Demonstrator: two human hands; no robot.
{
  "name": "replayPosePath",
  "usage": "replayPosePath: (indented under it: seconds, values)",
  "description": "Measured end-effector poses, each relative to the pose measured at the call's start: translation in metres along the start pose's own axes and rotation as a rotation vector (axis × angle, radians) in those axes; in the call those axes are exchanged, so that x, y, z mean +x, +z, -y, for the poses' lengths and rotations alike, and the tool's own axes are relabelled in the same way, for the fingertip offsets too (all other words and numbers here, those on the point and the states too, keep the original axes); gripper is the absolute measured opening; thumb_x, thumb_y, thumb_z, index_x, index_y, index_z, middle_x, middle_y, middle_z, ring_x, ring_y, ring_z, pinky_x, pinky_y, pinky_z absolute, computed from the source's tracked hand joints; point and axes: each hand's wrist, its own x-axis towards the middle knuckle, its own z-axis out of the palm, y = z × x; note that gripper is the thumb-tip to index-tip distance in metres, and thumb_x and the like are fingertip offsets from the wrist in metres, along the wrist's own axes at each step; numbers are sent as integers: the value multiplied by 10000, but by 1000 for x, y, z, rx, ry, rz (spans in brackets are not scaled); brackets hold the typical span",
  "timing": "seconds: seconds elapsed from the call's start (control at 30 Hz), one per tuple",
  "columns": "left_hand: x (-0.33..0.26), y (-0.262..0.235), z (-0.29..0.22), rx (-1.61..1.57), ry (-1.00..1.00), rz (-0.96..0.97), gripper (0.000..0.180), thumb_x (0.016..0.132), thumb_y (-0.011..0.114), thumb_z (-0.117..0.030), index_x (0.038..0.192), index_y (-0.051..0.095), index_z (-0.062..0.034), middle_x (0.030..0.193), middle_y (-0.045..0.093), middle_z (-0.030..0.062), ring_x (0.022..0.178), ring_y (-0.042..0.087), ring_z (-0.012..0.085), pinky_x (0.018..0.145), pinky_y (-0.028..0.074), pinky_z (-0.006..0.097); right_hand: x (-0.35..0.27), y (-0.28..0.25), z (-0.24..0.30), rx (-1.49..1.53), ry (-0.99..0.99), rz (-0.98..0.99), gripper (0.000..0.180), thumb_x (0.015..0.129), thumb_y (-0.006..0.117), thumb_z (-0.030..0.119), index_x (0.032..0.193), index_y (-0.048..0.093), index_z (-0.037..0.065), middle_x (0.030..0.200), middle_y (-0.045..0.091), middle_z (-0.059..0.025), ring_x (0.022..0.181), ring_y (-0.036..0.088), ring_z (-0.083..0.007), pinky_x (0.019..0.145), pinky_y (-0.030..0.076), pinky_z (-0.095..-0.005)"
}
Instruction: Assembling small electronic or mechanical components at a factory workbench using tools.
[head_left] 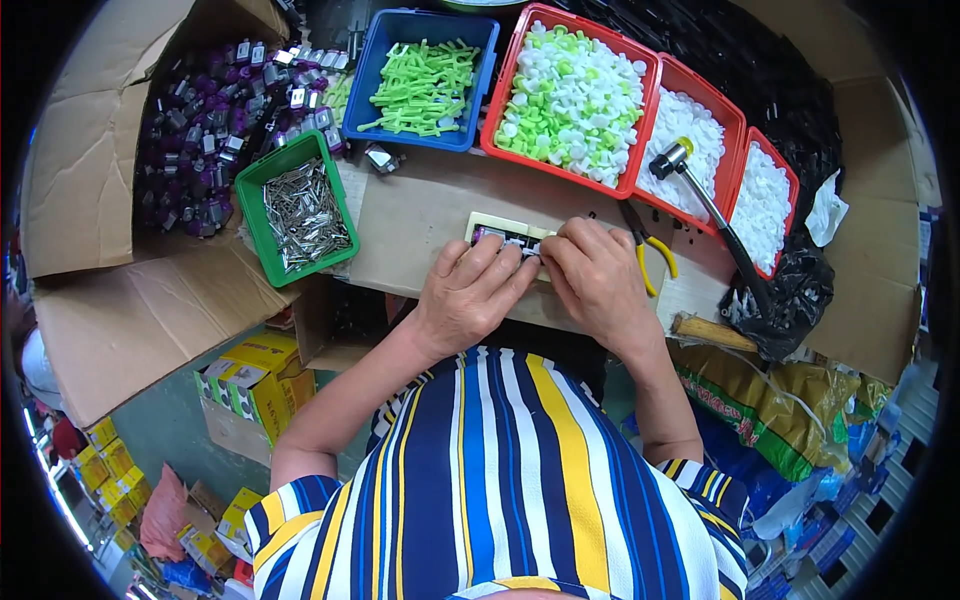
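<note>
A cream rectangular holder (503, 222) lies on the cardboard-covered bench in front of me, with a small purple and black part (484, 234) set in it. Over its near side, my left hand (468, 292) has its fingers bent and drawn together at the part. At the holder's right end, my right hand (600, 285) pinches, thumb against fingers, close to the left fingertips. Whatever sits between the fingertips is too small and covered to name. Yellow-handled pliers (657, 262) lie just right of my right hand.
Behind stand a blue tray (350, 115) of green plastic pieces and red trays (489, 135) of white and green caps. A green tray (262, 262) of metal pieces is left, beside a carton (85, 180) of purple-and-silver parts. A mallet (725, 225) leans across the right trays.
</note>
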Motion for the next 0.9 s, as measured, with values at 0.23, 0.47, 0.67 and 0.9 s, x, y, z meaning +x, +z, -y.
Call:
replayPosePath:
  seconds: [0.23, 0.47, 0.67, 0.9]
  values:
    - [-2, 3, -1, -18, -2, 5, 312, 747, 781, -168, 1047, 734, -95, 1054, 604, 37, 1018, 563, 230, 809, 407, 377, 2, -2, -1, 5, -4, 18, 139, 804, 700, 69, 925, 634, 59, 881, 562, -65, 833, 591, -248, 729, 397, -369]
    - [-3, 5, -1, -38, -8, -6, 315, 772, 707, -161, 1072, 715, -66, 1073, 611, 41, 1046, 559, 221, 849, 402, 377, 2, -3, -10, 109, 17, 36, 137, 811, 705, 60, 934, 647, 51, 902, 589, -70, 836, 602, -249, 726, 411, -370]
    - [-3, 8, -1, -56, -12, -39, 319, 779, 638, -142, 1081, 704, -60, 1079, 619, 36, 1061, 560, 209, 885, 402, 371, -1, 0, -9, 235, 101, -89, 212, 781, 742, 57, 984, 685, 38, 908, 606, -80, 815, 608, -263, 710, 436, -366]
    - [-3, 8, 2, -63, 8, -46, 313, 737, 792, -147, 1037, 732, -78, 1036, 608, 52, 1003, 575, 250, 796, 421, 387, 1, 1, -8, 139, -10, -47, 202, 767, 733, 59, 965, 693, 43, 880, 578, -71, 814, 600, -247, 696, 422, -373]
